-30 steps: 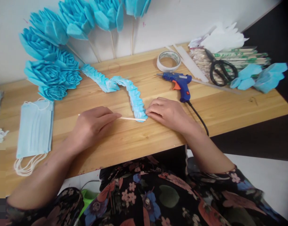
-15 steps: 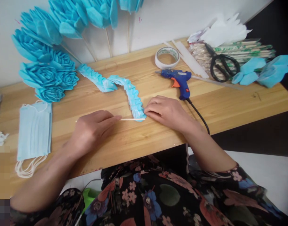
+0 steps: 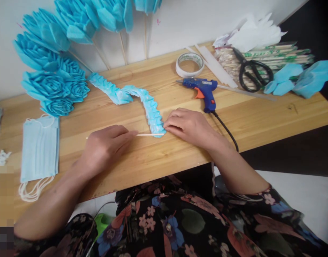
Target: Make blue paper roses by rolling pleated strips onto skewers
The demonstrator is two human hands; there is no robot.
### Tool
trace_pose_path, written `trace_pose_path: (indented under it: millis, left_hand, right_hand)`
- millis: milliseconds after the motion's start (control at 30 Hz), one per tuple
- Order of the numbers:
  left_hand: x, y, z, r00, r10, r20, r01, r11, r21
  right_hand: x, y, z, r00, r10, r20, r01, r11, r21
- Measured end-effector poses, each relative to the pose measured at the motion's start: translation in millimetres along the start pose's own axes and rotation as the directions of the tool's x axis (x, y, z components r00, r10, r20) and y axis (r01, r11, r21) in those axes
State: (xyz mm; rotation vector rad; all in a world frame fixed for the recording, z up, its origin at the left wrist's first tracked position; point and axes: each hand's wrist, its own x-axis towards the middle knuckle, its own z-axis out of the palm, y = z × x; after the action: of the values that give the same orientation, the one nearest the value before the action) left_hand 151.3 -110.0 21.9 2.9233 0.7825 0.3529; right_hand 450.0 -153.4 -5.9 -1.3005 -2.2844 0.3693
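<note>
A stick (image 3: 146, 135) is pinched by the left hand (image 3: 106, 142), seemingly for alignment; the strip (image 3: 152, 110) by the right hand (image 3: 189, 125); steadiness seems needed.

Blk top (image 3: 147, 246) w/ lg. floral print all over: blue-purple blooms (image 3: 170, 230), sm. pink 5-petal fls. (image 3: 150, 217), rust-coral leaves (image 3: 235, 242), a dk. green oval leaf (image 3: 193, 221) nr. ctr. & tiny pale sprigs (image 3: 221, 246) toward the R. Same fabric on both slvs., L slv. (image 3: 78, 228) & R slv. (image 3: 276, 208), R one looking loose & wide, w/ a pink fl. and some blue nr. its cuff edge. Forearms bare past the cuffs, ditto L hand (image 3: 107, 144) & R hand (image 3: 189, 125).
</note>
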Motion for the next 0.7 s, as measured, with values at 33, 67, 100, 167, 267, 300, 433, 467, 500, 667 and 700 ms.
trace_pose_path:
  millis: [33,67,100,167,267,300,433,467,500,667,700]
  left_hand:
    - [0.0,-0.2,0.5,1.000,0.001,-0.003,-0.001,1.000,0.004]
    - [-0.1,-0.5,1.0,1.000,0.002,-0.007,-0.002,1.000,0.007]
    - [-0.2,-0.7,1.3,1.000,0.000,-0.008,0.000,1.000,0.007]
    - [-0.3,-1.2,1.9,1.000,-0.007,-0.003,0.007,1.000,-0.001]
    - [-0.1,-1.5,2.0,0.999,-0.032,0.026,0.032,0.999,-0.009]
    - [0.0,-1.5,1.9,0.999,-0.036,0.031,0.037,0.999,-0.007]
    - [1.0,-1.0,1.7,0.998,-0.047,0.049,0.047,0.999,-0.006]
    - [1.2,-1.0,1.7,0.997,-0.049,0.054,0.049,0.999,-0.009]
    - [1.5,-1.0,1.8,0.997,-0.051,0.056,0.052,0.999,-0.011]
    - [2.5,-2.7,3.2,0.995,-0.055,0.078,0.057,0.998,-0.024]
    - [2.7,-3.1,3.6,0.995,-0.059,0.086,0.061,0.998,-0.027]
  right_hand:
    - [0.0,0.0,0.0,1.000,0.000,-0.001,0.000,1.000,-0.002]
    - [-0.1,0.1,-0.1,1.000,-0.001,0.000,0.001,1.000,-0.004]
    - [-0.1,0.2,-0.1,1.000,0.000,0.002,0.000,1.000,-0.004]
    - [-0.2,0.4,-0.2,1.000,0.004,0.010,-0.004,1.000,0.001]
    - [-0.1,0.5,-0.3,1.000,0.009,0.015,-0.009,1.000,0.006]
    - [0.0,0.5,-0.3,1.000,0.008,0.014,-0.008,1.000,0.007]
    - [0.3,0.1,-0.2,1.000,0.002,0.007,-0.002,1.000,0.006]
    - [0.3,0.0,-0.2,1.000,0.004,0.008,-0.004,1.000,0.006]
    - [0.3,0.0,-0.2,1.000,0.007,0.010,-0.007,1.000,0.006]
    - [-0.4,0.6,-0.1,1.000,0.004,0.011,-0.004,1.000,0.009]
    - [-0.5,0.9,0.1,1.000,0.001,0.009,-0.001,1.000,0.007]
